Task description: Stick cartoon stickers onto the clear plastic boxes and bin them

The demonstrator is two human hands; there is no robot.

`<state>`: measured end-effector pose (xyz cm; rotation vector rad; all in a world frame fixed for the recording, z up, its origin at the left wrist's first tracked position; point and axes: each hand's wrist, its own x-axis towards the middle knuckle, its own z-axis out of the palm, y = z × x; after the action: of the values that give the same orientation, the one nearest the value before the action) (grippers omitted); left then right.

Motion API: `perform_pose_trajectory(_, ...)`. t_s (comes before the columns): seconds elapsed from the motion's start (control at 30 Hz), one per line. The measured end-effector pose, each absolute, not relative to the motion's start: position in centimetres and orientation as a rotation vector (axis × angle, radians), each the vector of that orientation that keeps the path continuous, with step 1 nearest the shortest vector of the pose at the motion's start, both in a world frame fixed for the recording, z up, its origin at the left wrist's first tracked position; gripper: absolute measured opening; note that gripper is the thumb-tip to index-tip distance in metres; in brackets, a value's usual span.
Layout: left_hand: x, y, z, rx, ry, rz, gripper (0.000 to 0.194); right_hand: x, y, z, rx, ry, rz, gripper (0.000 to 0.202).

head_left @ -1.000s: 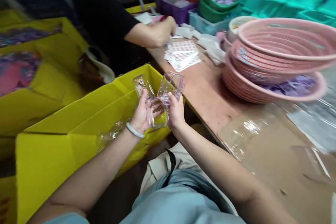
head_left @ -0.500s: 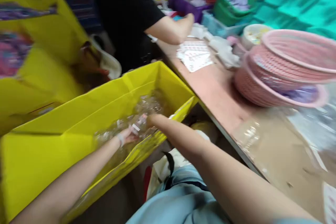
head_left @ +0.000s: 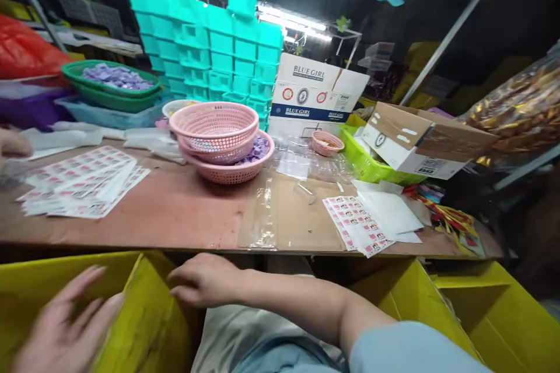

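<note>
My left hand [head_left: 72, 320] is blurred at the lower left, its fingers apart, over the yellow box [head_left: 146, 315] and next to the box's end wall. Nothing shows between those fingers. My right hand [head_left: 207, 280] is on the other side of that wall, just below the table's front edge. Its fingers are bent with a gap to the thumb, and no object shows in it. The fingertips come close to the box wall; whether they touch it I cannot tell.
On the table [head_left: 192, 215] are sticker sheets [head_left: 83, 183], more sticker sheets [head_left: 356, 224], stacked pink baskets [head_left: 219, 140], a green basket [head_left: 114, 87] of purple pieces and a lime crate [head_left: 376, 166]. More yellow boxes [head_left: 494, 303] stand at the lower right. Another person's hand [head_left: 13, 143] shows at the left edge.
The view has turned right, toward the table. Both hands have come out from among the clear plastic pieces in the yellow box, which now sits at the lower left.
</note>
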<state>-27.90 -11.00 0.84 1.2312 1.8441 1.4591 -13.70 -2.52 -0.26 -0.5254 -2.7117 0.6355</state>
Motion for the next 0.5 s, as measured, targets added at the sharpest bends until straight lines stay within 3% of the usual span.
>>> perform_pose_trajectory(0.1,-21.9,-6.6,1.7,1.365,1.57,1.309,0.055,-4.6,0.3,0.1,-0.897,-2.317,0.52,0.023)
perform_pose_trajectory(0.27,-9.3,3.1,-0.6,1.661,1.29,1.006,0.047,7.4,4.2,1.1,-1.376,-1.82,0.277,0.022)
perform_pose_trajectory(0.5,-1.3,15.1,-0.5,2.483,1.127,0.603,0.085,18.0,9.8,1.2,-1.627,-1.75,0.166,0.036)
